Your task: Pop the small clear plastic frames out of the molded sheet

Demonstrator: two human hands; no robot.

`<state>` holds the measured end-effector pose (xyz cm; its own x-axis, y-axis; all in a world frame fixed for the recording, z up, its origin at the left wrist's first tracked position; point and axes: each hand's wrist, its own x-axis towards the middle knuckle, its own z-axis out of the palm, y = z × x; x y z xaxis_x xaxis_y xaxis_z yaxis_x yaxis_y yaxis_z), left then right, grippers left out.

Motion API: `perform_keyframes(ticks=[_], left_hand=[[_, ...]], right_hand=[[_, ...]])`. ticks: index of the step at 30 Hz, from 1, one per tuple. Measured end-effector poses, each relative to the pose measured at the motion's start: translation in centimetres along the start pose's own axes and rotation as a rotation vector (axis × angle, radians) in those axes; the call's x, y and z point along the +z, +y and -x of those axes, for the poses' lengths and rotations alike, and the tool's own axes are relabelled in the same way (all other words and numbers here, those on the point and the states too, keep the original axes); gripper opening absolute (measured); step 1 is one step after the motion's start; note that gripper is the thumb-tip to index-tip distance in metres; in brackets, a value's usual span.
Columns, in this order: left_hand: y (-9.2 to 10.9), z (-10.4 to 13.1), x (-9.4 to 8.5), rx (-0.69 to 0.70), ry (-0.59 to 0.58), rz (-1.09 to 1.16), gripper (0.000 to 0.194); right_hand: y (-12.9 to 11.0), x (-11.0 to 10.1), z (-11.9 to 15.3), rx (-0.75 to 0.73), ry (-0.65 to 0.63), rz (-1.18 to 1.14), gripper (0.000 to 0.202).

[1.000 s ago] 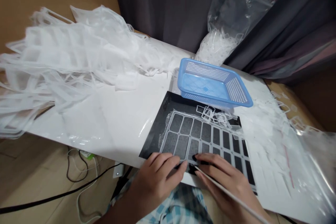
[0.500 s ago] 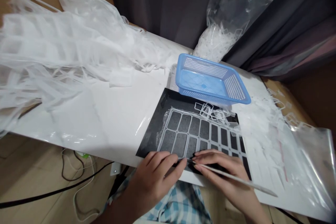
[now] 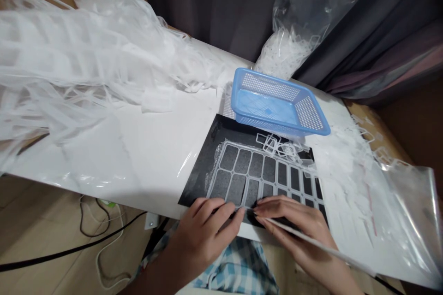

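Across a black mat (image 3: 199,173) lies a sheet of pale plastic frames (image 3: 254,178), joined in a grid of rounded rectangular openings. My left hand (image 3: 207,228) rests on the near edge of this sheet, fingers apart and slightly bent, thumb touching down beside them. Just to its right, my right hand (image 3: 297,223) pinches a thin white strip (image 3: 311,239) between thumb and fingers. The strip's tip points at the sheet's near edge, and its long end slants down to the right past the wrist. Loose small white frames (image 3: 280,146) lie along the sheet's far edge.
A blue mesh basket (image 3: 277,101) stands behind the mat. Behind it leans a clear bag (image 3: 285,53) with white pieces inside. White sheets and strips (image 3: 86,55) are heaped on the left. More frame scraps and a clear plastic bag (image 3: 411,212) lie at right.
Both hands stay close to the same spot at the sheet's near edge. The white strip's free end now reaches further down and to the right. The view has shifted slightly.
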<state>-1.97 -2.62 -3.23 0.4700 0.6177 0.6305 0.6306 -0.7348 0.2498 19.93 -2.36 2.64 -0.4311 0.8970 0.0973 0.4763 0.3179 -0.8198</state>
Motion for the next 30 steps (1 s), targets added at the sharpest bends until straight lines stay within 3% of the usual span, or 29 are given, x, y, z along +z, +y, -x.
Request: perform_keyframes(ticks=[16,24,30], left_hand=[[0.1,0.4,0.5,0.022,0.000,-0.025,0.034],[-0.1,0.3,0.4,0.019,-0.004,0.001,0.034],[0.1,0.1,0.4,-0.010,-0.024,0.016,0.033]], right_hand=[[0.9,-1.0,0.7,0.035,-0.031,0.024,0.015],[0.9,-0.2,0.2,-0.099,-0.037,0.053,0.014],[0.6,0.4,0.5,-0.256,0.079,0.363,0.012]])
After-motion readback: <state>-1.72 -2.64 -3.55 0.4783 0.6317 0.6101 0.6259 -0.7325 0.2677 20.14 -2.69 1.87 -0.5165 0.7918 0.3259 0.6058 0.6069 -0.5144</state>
